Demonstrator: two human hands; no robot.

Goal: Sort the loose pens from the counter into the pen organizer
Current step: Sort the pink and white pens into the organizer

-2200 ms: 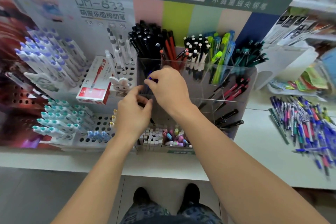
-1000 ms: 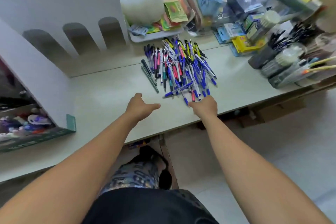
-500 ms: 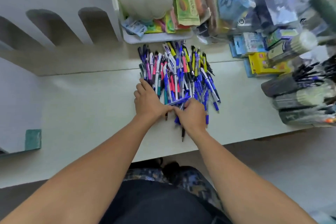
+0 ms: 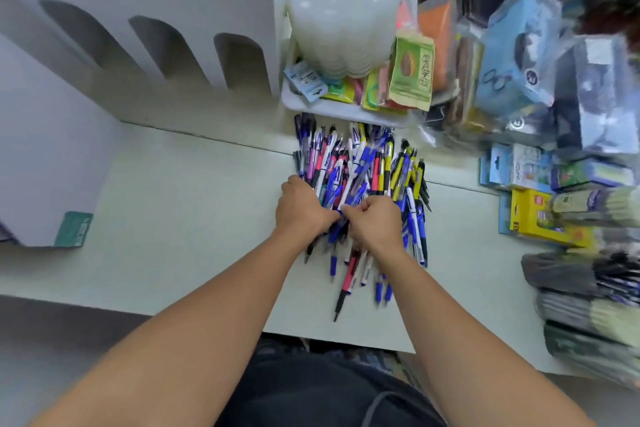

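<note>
Two bare hands meet over a heap of loose pens (image 4: 363, 177) on a smooth, pale green counter (image 4: 180, 218). The left hand (image 4: 300, 207) lies knuckles-up on the near left edge of the heap, its fingers curled down among the barrels; whether they actually grip a pen cannot be told. The right hand (image 4: 375, 222) is curled just beside it, thumb and fingers pinching a slim blue pen (image 4: 343, 210) at the heap's middle.

The pens are thin plastic click types, mostly blue and white, with yellow, pink, red and black barrels mixed in. They lie roughly parallel, running from near to far, and a red and black pen (image 4: 346, 282) trails out toward the near edge.

Just beyond the heap sits a white plastic tray (image 4: 294, 104) holding a stack of frosted, scallop-edged plastic cups (image 4: 343, 14) and small flat packets, among them a green paper sachet (image 4: 410, 74). To the left stands a matte white cardboard display (image 4: 145, 3) with arch-shaped cut-outs. On the right, glossy cellophane-wrapped packages (image 4: 523, 55), a yellow box (image 4: 540, 215) and blurred bundles of pens crowd the counter.
</note>
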